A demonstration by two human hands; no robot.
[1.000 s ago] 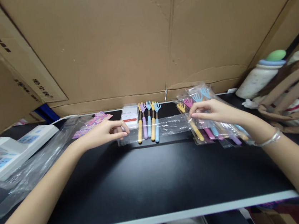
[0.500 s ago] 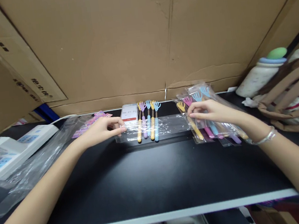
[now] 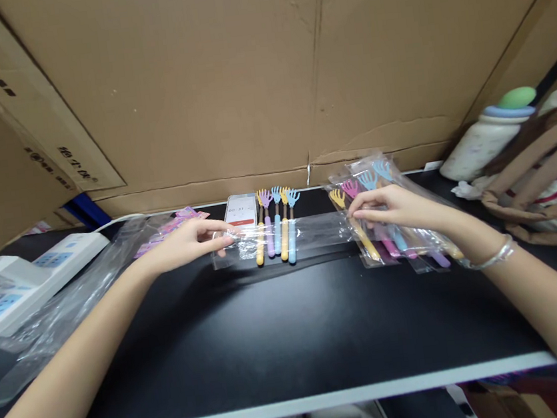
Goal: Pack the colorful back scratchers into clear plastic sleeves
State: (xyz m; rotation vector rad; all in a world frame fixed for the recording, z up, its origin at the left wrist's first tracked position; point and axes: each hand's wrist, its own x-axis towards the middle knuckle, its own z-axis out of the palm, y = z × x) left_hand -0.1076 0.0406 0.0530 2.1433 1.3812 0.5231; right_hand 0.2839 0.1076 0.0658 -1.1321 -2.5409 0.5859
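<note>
A long clear plastic bag is stretched sideways between my two hands, above the black tabletop. My left hand pinches its left end, with the fingertips partly behind or inside the film. At the other end, my right hand pinches the bag between thumb and fingers. Beneath and behind the film lie several back scratchers with yellow, purple and blue handles and hand-shaped heads. Bagged back scratchers lie in a pile under and around my right hand.
Behind my left hand a phone shows a timer. Pink printed cards and a heap of clear bags lie left, near a white power strip. A bottle and a bag stand right. Cardboard walls the back.
My left fingers have shifted slightly at the bag's left end, where film now covers the fingertips. The right hand has hardly moved.
</note>
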